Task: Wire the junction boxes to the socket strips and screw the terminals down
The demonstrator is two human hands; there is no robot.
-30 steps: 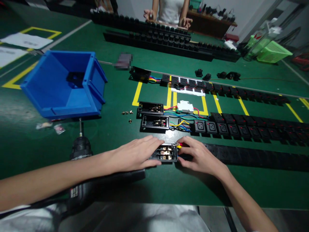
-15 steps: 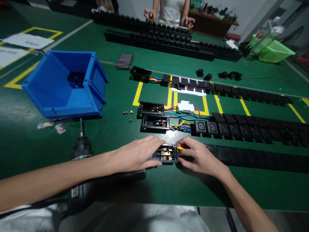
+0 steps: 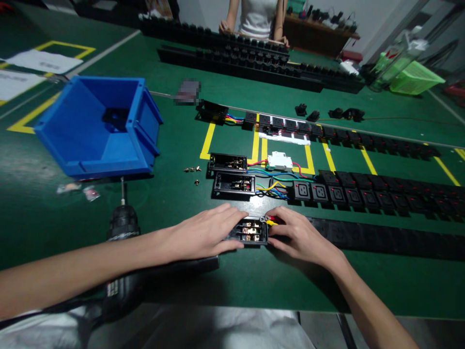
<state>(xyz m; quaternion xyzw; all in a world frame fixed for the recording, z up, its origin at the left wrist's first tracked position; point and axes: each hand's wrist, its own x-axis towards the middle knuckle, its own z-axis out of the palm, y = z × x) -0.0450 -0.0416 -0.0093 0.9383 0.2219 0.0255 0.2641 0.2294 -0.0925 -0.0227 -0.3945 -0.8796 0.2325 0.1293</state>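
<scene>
My left hand (image 3: 218, 228) is closed around the near-side black terminal box (image 3: 264, 237), thumb on one side and fingers on the other. Brass contacts and screws show in the open top of the box. At the box's right end, my right hand (image 3: 300, 237) pinches wires (image 3: 271, 221) with red and yellow sleeves and ring terminals. The rings stick up over the box's rim. A long black strip (image 3: 378, 237) runs off to the right behind my right hand. Under my left forearm lies a power screwdriver (image 3: 123, 223), its bit pointing away from me.
A blue bin (image 3: 105, 155) with a black part stands at left. Loose brass screws (image 3: 192, 169) lie right of it. Beyond my hands are wired socket strips (image 3: 337, 194) and a white breaker (image 3: 279, 160). A person's hands (image 3: 227, 26) rest near black strips at the back.
My hands and the terminal box stay almost still; the ring terminals shift very slightly. Across the table, the other person's hands have lowered toward the black strips.
</scene>
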